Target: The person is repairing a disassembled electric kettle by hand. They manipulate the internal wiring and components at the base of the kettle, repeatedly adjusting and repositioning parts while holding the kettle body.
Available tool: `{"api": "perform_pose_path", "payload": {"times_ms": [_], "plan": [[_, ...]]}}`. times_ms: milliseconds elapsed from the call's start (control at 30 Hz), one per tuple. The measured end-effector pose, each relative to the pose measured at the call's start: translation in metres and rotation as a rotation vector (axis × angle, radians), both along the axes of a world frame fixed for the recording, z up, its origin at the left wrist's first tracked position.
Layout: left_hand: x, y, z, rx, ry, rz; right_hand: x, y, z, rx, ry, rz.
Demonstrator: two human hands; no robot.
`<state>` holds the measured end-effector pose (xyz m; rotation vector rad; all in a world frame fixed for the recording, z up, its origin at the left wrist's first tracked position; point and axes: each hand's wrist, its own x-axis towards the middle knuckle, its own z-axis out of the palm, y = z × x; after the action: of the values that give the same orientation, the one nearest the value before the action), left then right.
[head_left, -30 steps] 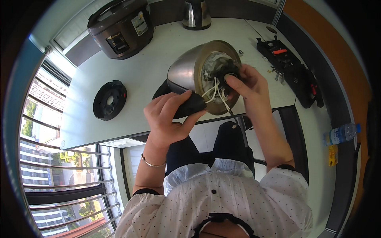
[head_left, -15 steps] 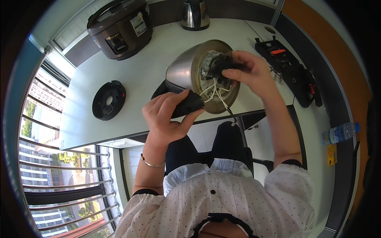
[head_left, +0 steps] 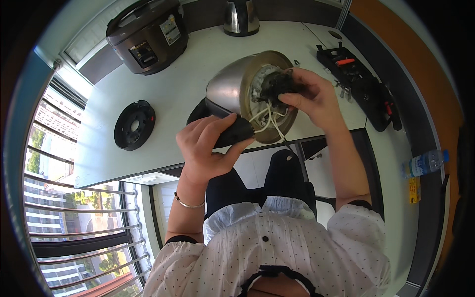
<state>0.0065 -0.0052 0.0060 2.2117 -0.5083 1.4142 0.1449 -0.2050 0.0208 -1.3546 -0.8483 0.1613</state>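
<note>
We hold a steel kettle on its side above the near worktop edge, base facing us, w/ white wires spilling out. Left hand grip is clamped on its black handle; right hand grip pinches a black part in the open base. Pale worktop: round black base plate at left, rice cooker behind, black tool tray at right. Window bars on left.

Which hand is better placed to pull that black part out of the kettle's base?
Probably the right hand: its fingers already pinch the black part inside the kettle underside. The left hand is busy gripping the black handle.
</note>
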Motion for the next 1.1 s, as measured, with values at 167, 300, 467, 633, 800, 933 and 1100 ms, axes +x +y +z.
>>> {"api": "perform_pose_path", "payload": {"times_ms": [167,300,467,633,800,933,1100], "plan": [[-0.008,-0.004,0.005,0.049,0.111,0.033,0.026,-0.012,0.029,-0.296,-0.438,0.157],[-0.003,-0.005,0.003,0.016,0.052,0.022,0.020,-0.007,0.022,-0.162,-0.097,0.129],[0.000,-0.003,0.001,-0.035,0.033,0.041,-0.026,0.009,0.008,0.040,0.429,-0.057],[-0.001,-0.004,0.002,-0.017,0.025,0.045,-0.042,0.012,-0.002,0.160,0.575,-0.089],[-0.002,-0.003,0.001,-0.061,0.043,0.039,-0.027,0.013,0.003,0.085,0.252,-0.051],[-0.006,-0.002,0.003,-0.034,0.084,0.022,0.002,0.000,0.008,-0.073,-0.063,0.041],[-0.001,-0.002,0.002,0.021,0.020,0.005,0.031,-0.007,0.028,-0.251,-0.409,0.183]]}}
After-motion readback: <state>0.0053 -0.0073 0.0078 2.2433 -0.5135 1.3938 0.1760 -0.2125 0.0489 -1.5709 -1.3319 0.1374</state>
